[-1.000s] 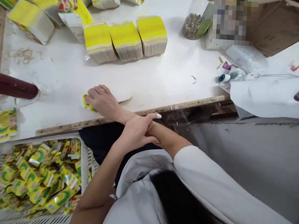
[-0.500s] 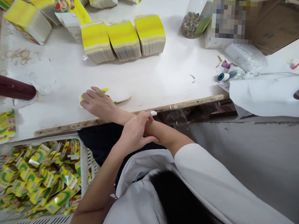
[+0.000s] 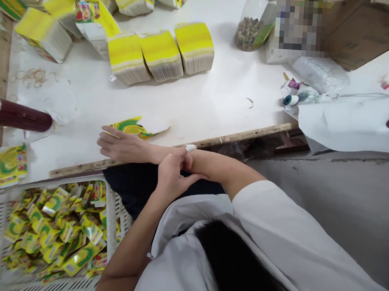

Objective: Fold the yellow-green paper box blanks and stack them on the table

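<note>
One flat yellow-and-green cardboard carton (image 3: 132, 126), long axis roughly left-right, lies just on the far side of my loosely spread, seemingly empty right hand (image 3: 125, 148), farther from my left hand (image 3: 171, 170), clasped around my right forearm (image 3: 219, 164).

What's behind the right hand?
A yellow carton partly shows on the white table; the right hand hides its near side. Anything beneath that hand can't be seen.

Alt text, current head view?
A person's left hand touches the right forearm; the open right hand partly hides a yellow-green printed carton on a white table. Beyond stand yellow-topped card stacks; a white plastic crate below holds yellow cartons.
</note>
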The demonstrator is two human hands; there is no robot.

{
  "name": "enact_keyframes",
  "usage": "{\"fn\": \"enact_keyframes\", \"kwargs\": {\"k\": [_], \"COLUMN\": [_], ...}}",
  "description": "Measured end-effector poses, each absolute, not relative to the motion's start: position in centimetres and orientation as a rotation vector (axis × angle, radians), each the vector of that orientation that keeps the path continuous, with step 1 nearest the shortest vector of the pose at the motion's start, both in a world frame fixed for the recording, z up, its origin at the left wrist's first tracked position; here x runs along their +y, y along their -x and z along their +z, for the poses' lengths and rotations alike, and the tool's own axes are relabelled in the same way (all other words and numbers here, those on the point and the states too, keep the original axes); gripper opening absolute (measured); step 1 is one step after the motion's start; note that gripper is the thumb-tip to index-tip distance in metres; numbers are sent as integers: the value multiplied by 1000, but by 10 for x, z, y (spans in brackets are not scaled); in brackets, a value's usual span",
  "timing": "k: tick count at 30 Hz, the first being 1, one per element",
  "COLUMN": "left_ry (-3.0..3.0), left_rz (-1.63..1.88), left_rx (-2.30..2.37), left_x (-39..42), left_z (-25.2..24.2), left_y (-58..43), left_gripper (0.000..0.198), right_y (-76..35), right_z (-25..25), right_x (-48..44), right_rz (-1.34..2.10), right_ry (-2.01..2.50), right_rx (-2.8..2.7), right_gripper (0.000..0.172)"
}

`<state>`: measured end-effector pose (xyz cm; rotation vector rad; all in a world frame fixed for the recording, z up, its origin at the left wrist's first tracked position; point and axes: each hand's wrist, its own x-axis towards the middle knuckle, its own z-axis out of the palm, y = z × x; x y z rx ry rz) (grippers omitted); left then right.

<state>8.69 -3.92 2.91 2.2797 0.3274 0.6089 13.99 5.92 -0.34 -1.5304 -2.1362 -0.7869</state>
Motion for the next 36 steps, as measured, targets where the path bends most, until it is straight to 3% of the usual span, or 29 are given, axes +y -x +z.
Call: {"fn": "enact_keyframes", "kwargs": {"k": [6, 12, 18, 24, 29, 36], "left_ry": [-2146, -2221, -2132, -2209, -2191, -2229], "left_rz": [794, 731, 772, 713, 684, 646], "left_rx": [426, 338, 422, 356, 438, 392], "left_x": [-45, -44, -47, -45, -45, -45], "left_z": [20, 27, 20, 25, 27, 33], "left_y": [-86, -86, -83, -83, -82, -84], "left_gripper": [74, 66, 84, 69, 74, 62], "right_y": [-143, -143, -144, -144, -143, -145], "right_z": [0, 1, -2, -4, -6, 1], "right_x": [60, 58, 59, 60, 60, 56], "right_rz": [-717, -700, -679, -695, -679, -570], "right_ry": [1511, 1500, 1487, 1502, 1491, 1531], "right_rx": [-2247, -2227, -2212, -2159, -2135, -2133], "right_gripper": [41, 37, 39, 37, 34, 31]}}
